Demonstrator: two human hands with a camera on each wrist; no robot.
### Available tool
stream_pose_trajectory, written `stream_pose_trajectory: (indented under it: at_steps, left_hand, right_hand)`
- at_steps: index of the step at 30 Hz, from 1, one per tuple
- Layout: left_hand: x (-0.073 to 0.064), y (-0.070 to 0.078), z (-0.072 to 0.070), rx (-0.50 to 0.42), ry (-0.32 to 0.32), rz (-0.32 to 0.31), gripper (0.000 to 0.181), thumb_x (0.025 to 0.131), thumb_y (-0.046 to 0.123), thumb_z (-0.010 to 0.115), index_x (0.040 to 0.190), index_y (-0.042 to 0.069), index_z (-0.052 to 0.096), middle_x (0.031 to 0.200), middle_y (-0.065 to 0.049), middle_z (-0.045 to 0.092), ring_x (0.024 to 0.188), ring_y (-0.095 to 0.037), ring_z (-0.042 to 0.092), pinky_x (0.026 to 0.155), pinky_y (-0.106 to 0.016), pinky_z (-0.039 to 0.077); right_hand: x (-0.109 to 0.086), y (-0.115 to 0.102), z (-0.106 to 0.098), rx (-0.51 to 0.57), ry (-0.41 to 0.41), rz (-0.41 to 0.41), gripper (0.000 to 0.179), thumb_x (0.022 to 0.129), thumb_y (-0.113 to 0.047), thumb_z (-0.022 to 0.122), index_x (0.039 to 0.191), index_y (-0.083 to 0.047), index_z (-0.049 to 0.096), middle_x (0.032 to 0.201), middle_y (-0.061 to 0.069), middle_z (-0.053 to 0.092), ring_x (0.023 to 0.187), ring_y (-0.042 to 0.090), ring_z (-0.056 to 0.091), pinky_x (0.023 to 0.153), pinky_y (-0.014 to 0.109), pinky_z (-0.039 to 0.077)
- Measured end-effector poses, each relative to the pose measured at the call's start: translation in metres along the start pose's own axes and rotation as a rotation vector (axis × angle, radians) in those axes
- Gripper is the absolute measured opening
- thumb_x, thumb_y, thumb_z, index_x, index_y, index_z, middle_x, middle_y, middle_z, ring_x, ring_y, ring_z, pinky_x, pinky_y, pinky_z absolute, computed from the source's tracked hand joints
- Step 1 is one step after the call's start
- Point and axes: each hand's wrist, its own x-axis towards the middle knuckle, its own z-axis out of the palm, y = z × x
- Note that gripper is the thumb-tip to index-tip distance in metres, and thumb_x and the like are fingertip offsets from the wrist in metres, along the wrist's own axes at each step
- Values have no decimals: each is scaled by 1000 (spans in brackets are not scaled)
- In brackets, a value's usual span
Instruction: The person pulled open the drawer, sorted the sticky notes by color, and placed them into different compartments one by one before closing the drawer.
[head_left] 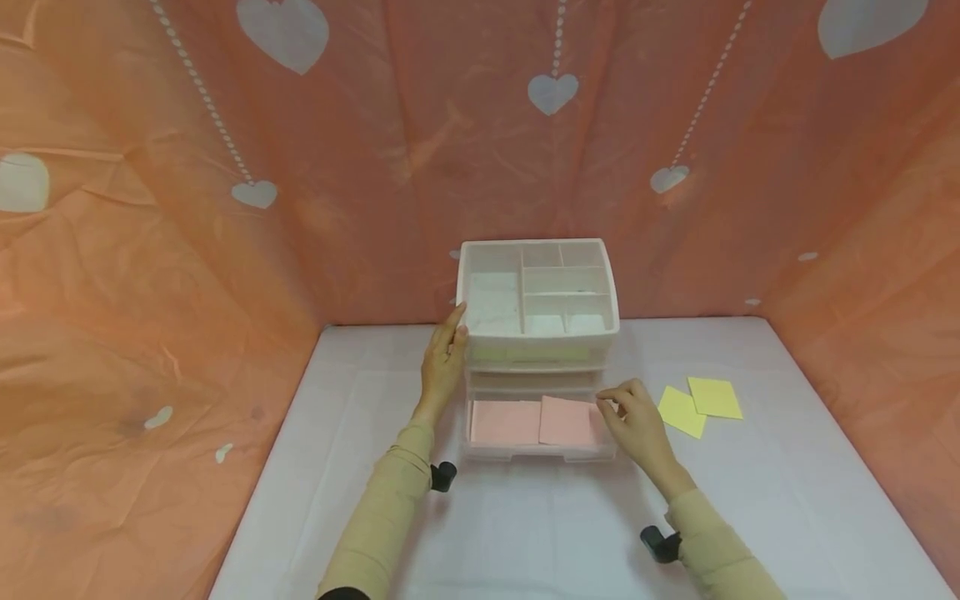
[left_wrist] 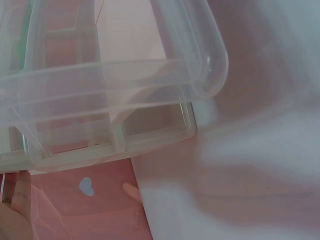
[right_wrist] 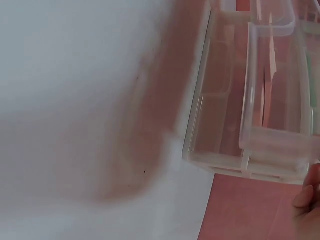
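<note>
A white plastic drawer organizer (head_left: 540,336) with a divided top tray stands on the table. Its clear bottom drawer (head_left: 536,454) is pulled out, and two pink paper squares lie side by side inside. My left hand (head_left: 441,371) rests against the organizer's left side, fingers along the top tray's edge. At the drawer's right side, my right hand (head_left: 636,425) pinches the right-hand pink paper (head_left: 570,422) near its upper right corner. The left-hand pink paper (head_left: 505,422) lies flat. In the right wrist view only part of the right hand (right_wrist: 306,202) shows, beside the drawer unit.
Two yellow paper squares, one upper (head_left: 716,397) and one lower (head_left: 681,412), overlap on the white table (head_left: 555,525) right of the organizer. Yellow-green paper (head_left: 551,354) shows through an upper drawer. An orange cloth with hearts (head_left: 420,167) hangs behind and beside the table.
</note>
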Motion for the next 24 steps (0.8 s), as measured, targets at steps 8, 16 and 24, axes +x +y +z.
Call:
stream_pose_trajectory:
  at_steps: [8,16,24]
  left_hand:
    - [0,0,0,-15,1,18,40,99,40,40,139,38,40,141,0,47,121,-25,51,91,-48,45]
    - [2,-2,1,-11,2,19,40,99,39,40,139,39,40,141,-1,48,124,-24,50,94,-47,45]
    - [0,-1,0,-20,3,16,39,99,38,39,139,37,41,140,-2,48,122,-25,51,94,-49,45]
  right_hand:
    - [-2,-4,-3,154,11,80,16,80,-3,69,96,-2,69,75,2,51,65,-2,40,56,15,38]
    - [-4,-24,-10,272,-40,187,23,83,-14,70,104,-5,67,80,2,61,70,-4,49,63,15,44]
    - [-16,-52,-10,391,-79,268,19,83,-14,70,101,-9,68,80,-1,63,69,-2,53,61,19,45]
